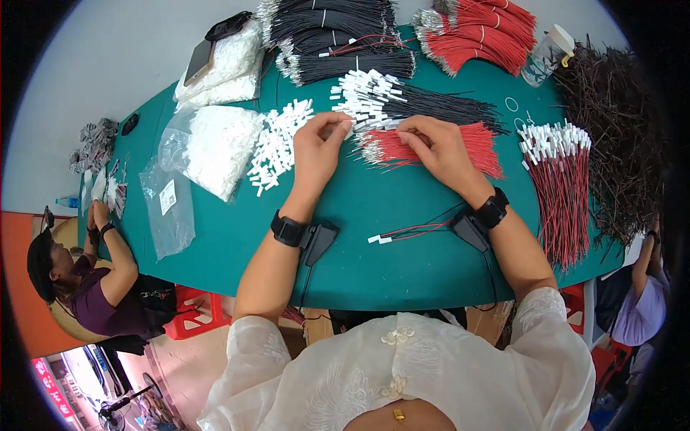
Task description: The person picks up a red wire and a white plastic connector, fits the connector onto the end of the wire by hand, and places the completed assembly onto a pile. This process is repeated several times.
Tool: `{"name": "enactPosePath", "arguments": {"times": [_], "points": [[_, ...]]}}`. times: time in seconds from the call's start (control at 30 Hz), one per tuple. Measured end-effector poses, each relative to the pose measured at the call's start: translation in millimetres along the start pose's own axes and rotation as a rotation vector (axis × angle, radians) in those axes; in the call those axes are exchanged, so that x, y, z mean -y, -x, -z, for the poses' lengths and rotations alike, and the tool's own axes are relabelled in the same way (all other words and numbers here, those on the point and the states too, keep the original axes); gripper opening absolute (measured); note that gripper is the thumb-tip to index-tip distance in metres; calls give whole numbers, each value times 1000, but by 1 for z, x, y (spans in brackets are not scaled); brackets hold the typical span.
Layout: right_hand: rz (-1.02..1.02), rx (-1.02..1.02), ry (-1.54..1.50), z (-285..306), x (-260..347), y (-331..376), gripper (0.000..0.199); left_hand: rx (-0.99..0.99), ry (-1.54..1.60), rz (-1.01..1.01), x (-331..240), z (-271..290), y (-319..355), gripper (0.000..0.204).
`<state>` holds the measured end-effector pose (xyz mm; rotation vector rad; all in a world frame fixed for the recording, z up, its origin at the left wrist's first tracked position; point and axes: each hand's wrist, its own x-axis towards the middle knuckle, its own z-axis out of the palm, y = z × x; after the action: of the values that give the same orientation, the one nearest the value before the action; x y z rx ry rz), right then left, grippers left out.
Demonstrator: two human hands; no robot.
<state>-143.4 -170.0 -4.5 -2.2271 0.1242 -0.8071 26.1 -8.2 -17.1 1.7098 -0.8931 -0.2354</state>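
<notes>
My left hand [316,147] is closed in a pinch, its fingertips at the left edge of a pile of black wires with white connectors [366,97]. Some white shows at those fingertips, but I cannot tell it from the pile behind. Over a bundle of red wires [478,151] my right hand [436,147] also has its fingers drawn together; what they hold is hidden. Loose white connector housings [277,147] lie left of my left hand. Between my forearms is a pair of red and black wires with white connectors [413,231], partly under the right wrist device.
A bag of white housings [223,147] and an empty plastic bag [169,212] lie left on the green table [345,266]. Black bundles [334,68], red bundles [478,36] and a bottle [546,56] stand behind. Finished-looking red-black wires [560,194] lie right. Another person [90,280] works at left.
</notes>
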Motion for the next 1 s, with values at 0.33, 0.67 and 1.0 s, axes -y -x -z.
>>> {"name": "enactPosePath", "arguments": {"times": [0.33, 0.67, 1.0], "points": [[-17, -80, -95, -2, 10, 1, 8, 287, 797, 450, -11, -9, 15, 21], [13, -120, -30, -2, 12, 0, 7, 298, 793, 458, -13, -7, 15, 20], [33, -124, -7, -2, 11, 1, 8, 150, 684, 434, -18, -7, 16, 19]]}}
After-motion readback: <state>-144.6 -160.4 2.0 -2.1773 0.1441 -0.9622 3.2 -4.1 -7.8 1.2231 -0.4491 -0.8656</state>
